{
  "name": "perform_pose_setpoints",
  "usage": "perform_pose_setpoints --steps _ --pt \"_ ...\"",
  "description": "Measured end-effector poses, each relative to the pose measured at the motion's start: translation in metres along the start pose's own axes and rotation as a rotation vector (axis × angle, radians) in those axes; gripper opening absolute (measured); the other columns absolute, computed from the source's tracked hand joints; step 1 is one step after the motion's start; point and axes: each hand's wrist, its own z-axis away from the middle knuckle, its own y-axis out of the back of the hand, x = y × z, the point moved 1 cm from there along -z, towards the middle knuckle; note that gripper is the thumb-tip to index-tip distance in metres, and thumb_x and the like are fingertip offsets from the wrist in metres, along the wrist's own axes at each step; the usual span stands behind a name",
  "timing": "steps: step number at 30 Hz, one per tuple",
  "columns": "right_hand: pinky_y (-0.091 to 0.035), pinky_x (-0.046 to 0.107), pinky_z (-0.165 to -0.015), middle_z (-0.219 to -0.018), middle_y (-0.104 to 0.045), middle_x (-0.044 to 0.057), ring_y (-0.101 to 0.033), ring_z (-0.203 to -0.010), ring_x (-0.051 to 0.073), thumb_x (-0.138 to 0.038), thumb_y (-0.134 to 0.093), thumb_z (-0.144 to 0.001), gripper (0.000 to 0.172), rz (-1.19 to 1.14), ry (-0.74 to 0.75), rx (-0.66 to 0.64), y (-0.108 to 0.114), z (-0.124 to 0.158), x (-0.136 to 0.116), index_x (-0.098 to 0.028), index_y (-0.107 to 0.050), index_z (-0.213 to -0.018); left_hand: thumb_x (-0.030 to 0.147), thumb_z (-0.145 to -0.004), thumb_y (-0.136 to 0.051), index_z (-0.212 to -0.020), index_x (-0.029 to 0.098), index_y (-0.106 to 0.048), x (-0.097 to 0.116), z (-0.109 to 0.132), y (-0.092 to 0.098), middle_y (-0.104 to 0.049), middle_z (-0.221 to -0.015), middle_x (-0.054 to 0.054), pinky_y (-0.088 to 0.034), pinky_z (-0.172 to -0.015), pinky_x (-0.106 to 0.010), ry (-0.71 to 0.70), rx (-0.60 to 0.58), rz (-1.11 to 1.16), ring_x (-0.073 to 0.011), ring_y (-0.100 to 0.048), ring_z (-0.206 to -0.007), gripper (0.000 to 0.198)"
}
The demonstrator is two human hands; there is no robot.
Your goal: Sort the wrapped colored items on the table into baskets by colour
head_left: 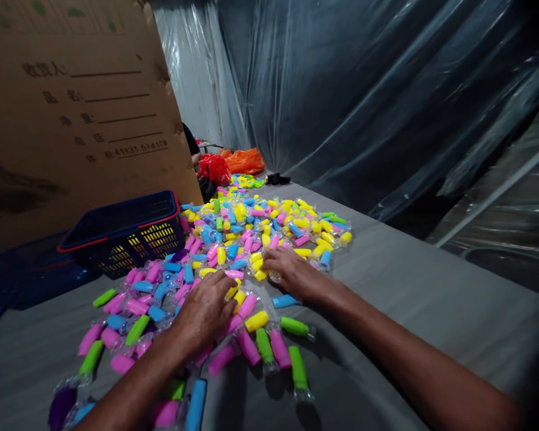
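A wide heap of small plastic-wrapped rolls (221, 255) in pink, yellow, blue and green lies over the grey table, their clear wraps twisted at the ends. My left hand (206, 308) rests low in the near part of the heap, its fingers and thumb closed about a yellow wrapped roll (232, 290). Across a small gap, my right hand (291, 272) reaches in from the right with bent fingers at the heap's edge. Yellow rolls (260, 275) and clear wrap touch its fingertips; what lies beneath the fingers is hidden. Green rolls (299, 366) lie nearer me.
A dark blue basket (121, 242) with a red rim stands left of the heap, before a large cardboard box (85, 120). Red (214, 169) and orange plastic bags (245, 161) lie at the far end, near a partly hidden person. Plastic sheeting (363, 90) hangs behind the grey table (386, 263).
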Motion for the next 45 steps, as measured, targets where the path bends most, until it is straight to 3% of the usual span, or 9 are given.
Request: perform_pose_setpoints --steps 4,10,15,19,25,33,45 --pt "-0.039 0.032 -0.08 -0.093 -0.057 0.009 -0.049 -0.091 0.021 -0.005 -0.05 -0.082 0.015 0.027 -0.013 0.016 0.0 -0.002 -0.01 -0.014 -0.061 -0.088 0.014 -0.081 -0.051 -0.099 0.012 -0.061 0.009 -0.011 -0.005 -0.058 -0.097 -0.009 -0.047 -0.083 -0.037 0.014 0.065 0.084 -0.0214 -0.056 -0.091 0.021" --pt "-0.04 0.029 -0.072 -0.087 -0.054 0.007 -0.05 -0.082 0.019 -0.017 -0.057 -0.083 0.005 -0.293 0.133 0.246 0.016 0.002 -0.023 -0.016 -0.054 -0.087 0.02 -0.078 -0.063 -0.115 0.016 -0.055 0.011 -0.013 -0.011 -0.059 -0.102 -0.008 -0.049 -0.078 -0.033 -0.083 0.246 0.228 -0.0185 -0.057 -0.089 0.038" --pt "-0.04 0.033 -0.073 -0.084 -0.056 0.008 -0.049 -0.081 0.02 -0.03 -0.048 -0.091 0.017 -0.282 0.242 0.327 0.031 0.002 -0.044 -0.015 -0.054 -0.088 0.021 -0.082 -0.059 -0.1 0.016 -0.062 0.017 -0.011 -0.001 -0.062 -0.08 -0.003 -0.05 -0.062 -0.024 -0.225 0.384 0.232 -0.0124 -0.057 -0.068 0.019" --pt "-0.041 0.033 -0.074 -0.087 -0.057 0.009 -0.05 -0.084 0.02 -0.041 -0.05 -0.09 0.029 -0.293 0.272 0.352 0.042 0.004 -0.05 -0.014 -0.057 -0.096 0.018 -0.082 -0.058 -0.096 0.013 -0.061 0.022 -0.004 0.008 -0.064 -0.081 -0.005 -0.051 -0.065 -0.023 -0.345 0.5 0.191 -0.0131 -0.06 -0.074 0.015" --pt "-0.039 0.031 -0.069 -0.083 -0.058 0.009 -0.052 -0.077 0.018 -0.024 -0.045 -0.093 0.022 -0.229 0.284 0.35 0.044 0.008 -0.052 -0.013 -0.062 -0.088 0.017 -0.084 -0.056 -0.092 0.013 -0.06 0.024 0.001 0.009 -0.064 -0.08 -0.006 -0.051 -0.067 -0.02 -0.395 0.533 0.049 -0.0129 -0.062 -0.077 0.01" --pt "-0.042 0.033 -0.074 -0.085 -0.06 0.009 -0.053 -0.081 0.02 -0.042 -0.049 -0.09 0.034 -0.305 0.267 0.318 0.038 0.004 -0.043 -0.012 -0.063 -0.097 0.013 -0.083 -0.055 -0.092 0.014 -0.059 0.02 -0.006 0.003 -0.064 -0.08 -0.004 -0.051 -0.065 -0.02 -0.39 0.537 0.165 -0.0118 -0.061 -0.074 0.011" --pt "-0.044 0.035 -0.081 -0.097 -0.064 0.008 -0.057 -0.092 0.021 -0.026 -0.073 -0.073 0.037 -0.475 0.196 0.339 0.044 0.006 -0.041 -0.014 -0.061 -0.106 0.016 -0.082 -0.058 -0.097 0.016 -0.059 0.024 0.005 0.005 -0.065 -0.086 -0.005 -0.05 -0.068 -0.022 -0.291 0.622 0.141 -0.0134 -0.062 -0.079 0.015"
